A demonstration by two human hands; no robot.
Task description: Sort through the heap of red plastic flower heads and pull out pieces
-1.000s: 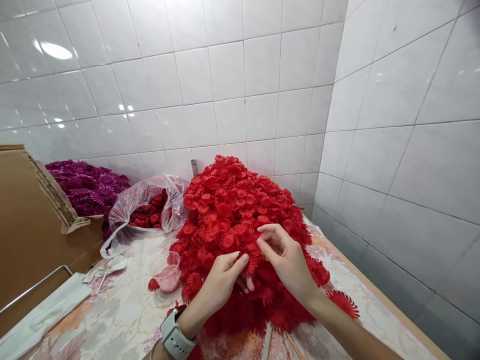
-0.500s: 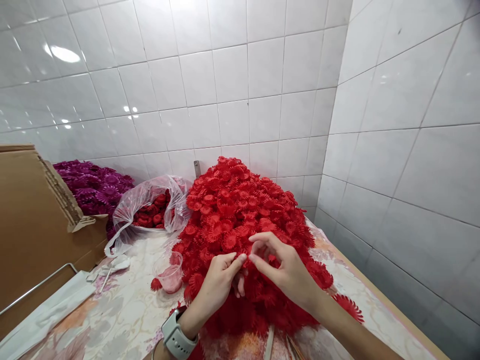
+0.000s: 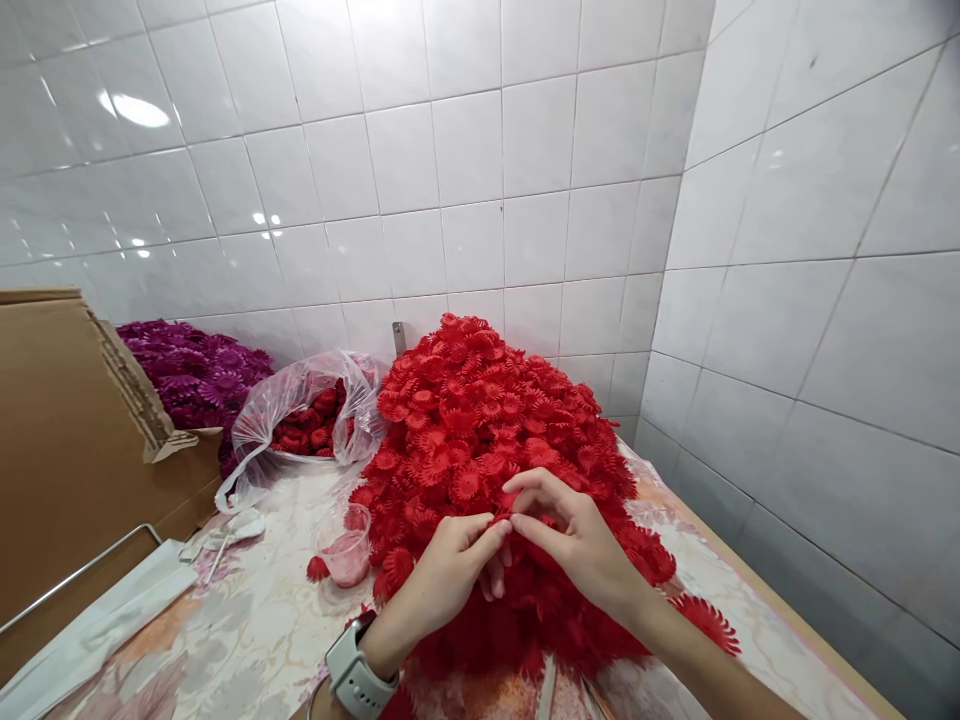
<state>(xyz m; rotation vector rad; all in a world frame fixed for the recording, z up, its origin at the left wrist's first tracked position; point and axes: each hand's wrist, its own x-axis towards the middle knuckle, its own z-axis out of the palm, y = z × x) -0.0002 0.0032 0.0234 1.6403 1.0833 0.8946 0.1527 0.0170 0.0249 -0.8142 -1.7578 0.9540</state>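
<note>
Just in front of a big heap of red artificial flowers [image 3: 487, 400], both my hands meet over a small red fabric flower [image 3: 501, 518]. My left hand [image 3: 457, 565], with a watch on its wrist, pinches the flower between thumb and forefinger, its other fingers curled beneath. From the other side my right hand [image 3: 581, 550] has its thumb and forefinger curved round the flower's edge. Much of the held flower is covered by the fingertips and blends into the red heap behind.
Left of the heap stands a clear plastic cup [image 3: 345, 550] with pink contents, near a clear bag [image 3: 255, 440] of dark red flowers. Purple flowers [image 3: 202, 375] lie behind a cardboard box [image 3: 67, 400]. Tiled walls [image 3: 465, 140] rise behind and to the right.
My left hand has shifted slightly right, closer to my right hand. More red petal now shows between the fingertips, and my right thumb and forefinger have drawn nearer together.
</note>
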